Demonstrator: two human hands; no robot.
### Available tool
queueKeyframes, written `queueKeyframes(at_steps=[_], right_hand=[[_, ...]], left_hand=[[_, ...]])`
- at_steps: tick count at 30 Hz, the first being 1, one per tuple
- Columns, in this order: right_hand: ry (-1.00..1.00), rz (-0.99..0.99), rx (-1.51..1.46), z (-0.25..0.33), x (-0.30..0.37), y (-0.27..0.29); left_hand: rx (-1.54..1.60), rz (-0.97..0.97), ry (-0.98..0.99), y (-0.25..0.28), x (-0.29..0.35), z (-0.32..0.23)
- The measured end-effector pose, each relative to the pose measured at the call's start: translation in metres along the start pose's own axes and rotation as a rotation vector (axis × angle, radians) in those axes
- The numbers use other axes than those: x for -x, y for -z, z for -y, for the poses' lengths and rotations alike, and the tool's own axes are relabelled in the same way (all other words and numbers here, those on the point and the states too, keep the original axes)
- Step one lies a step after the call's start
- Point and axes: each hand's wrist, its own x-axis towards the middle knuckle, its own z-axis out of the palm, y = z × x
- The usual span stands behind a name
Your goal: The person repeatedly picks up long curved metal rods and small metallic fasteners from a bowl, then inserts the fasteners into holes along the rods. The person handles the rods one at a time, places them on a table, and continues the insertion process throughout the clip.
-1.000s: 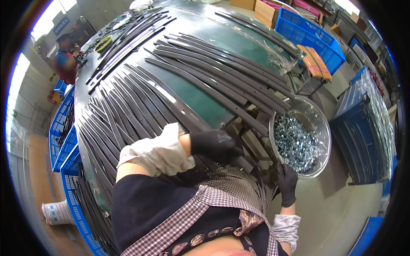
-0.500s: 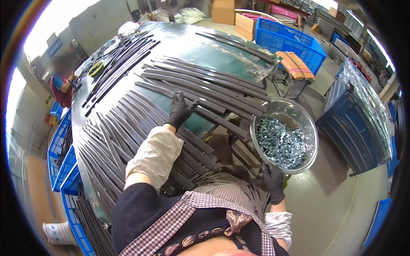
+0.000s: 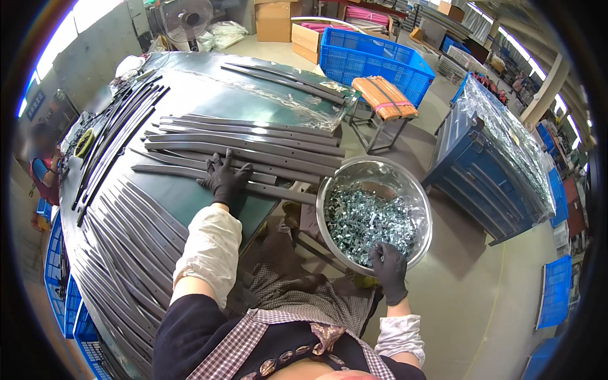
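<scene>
Dark grey strips [image 3: 272, 156] lie side by side on the table, right-hand ends toward the bowl, the lower ones beneath the left hand. Nearest the wearer, right hand [image 3: 387, 269]: dark glove, fingers curled, tips among small shiny metal pieces [image 3: 367, 218] at the near side of the steel bowl [image 3: 405, 183]. Whether it has hold of any piece cannot be told. Left hand [image 3: 227, 183], also gloved: fingers spread wide, palm down over the strips, gripping none.

Risks, by judgement: a sideways push from the left hand could slide the lowest strip into the bowl's rim, since its end sits very close; contact unclear. Bowl's support mostly hidden; a knock might scatter pieces. An overfull pinch could drop some over the rim.

Surface: green table [image 3: 171, 192], glossy, a second fan of strips [image 3: 126, 247] at near left. Beyond, right: blue container [image 3: 462, 158] under clear plastic, on a pale floor [image 3: 468, 278]. Farther: orange bundle [image 3: 385, 98], blue crate [image 3: 345, 66], standing fan [image 3: 188, 19]. Far left, a co-worker [image 3: 45, 171] beside the table.
</scene>
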Motion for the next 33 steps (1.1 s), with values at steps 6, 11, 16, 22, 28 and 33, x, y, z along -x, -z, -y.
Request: queueKeyframes(at_steps=[6, 11, 16, 22, 28, 33], right_hand=[[-0.134, 0.084, 0.385, -0.033, -0.059, -0.004], [-0.185, 0.272, 0.439, -0.043, -0.079, -0.015], [-0.034, 0.178, 0.36, -0.063, -0.08, -0.01], [0.02, 0.052, 0.352, -0.061, -0.077, -0.024], [-0.04, -0.033, 0.137, -0.05, -0.063, -0.029], [-0.173, 0.132, -0.098, -0.041, -0.069, -0.012]], left_hand=[[0.024, -0.03, -0.072, -0.019, -0.05, -0.024], [0.027, -0.007, -0.093, -0.023, -0.065, -0.031], [0.054, -0.006, -0.138, -0.021, -0.059, -0.029], [-0.093, -0.071, -0.289, -0.03, -0.052, 0.023], [-0.138, 0.015, -0.337, -0.015, -0.012, 0.045], [-0.142, 0.097, -0.323, 0.002, 0.048, 0.051]])
